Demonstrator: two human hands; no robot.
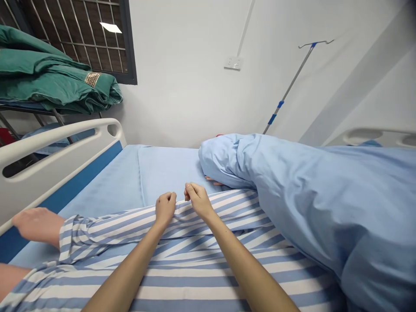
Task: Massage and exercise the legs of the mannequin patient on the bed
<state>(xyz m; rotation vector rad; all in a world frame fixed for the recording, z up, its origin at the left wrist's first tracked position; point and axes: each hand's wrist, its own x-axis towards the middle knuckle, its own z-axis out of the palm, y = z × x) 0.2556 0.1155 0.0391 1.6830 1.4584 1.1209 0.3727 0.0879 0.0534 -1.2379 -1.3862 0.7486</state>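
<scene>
A figure lies on the bed in blue-and-white striped trousers [130, 223], with one bare foot [40, 223] at the left. Over the figure's far leg, my left hand [165, 208] is curled into a fist close against the striped cloth. My right hand [198, 198] is a fist as well, just to the right and a little higher, at the leg's far side. A small gap separates the two fists. Neither shows anything held. Folded back to the right is a light blue quilt [312, 186], and the tips of the figure's fingers [213, 180] peek from under it.
A white bed rail [58, 149] closes off the foot end at left. Beyond it, a green quilt [58, 78] is piled on a stand. An IV pole [292, 84] rises behind the bed, near a wall socket [233, 63]. Blue sheet [165, 169] covers the mattress.
</scene>
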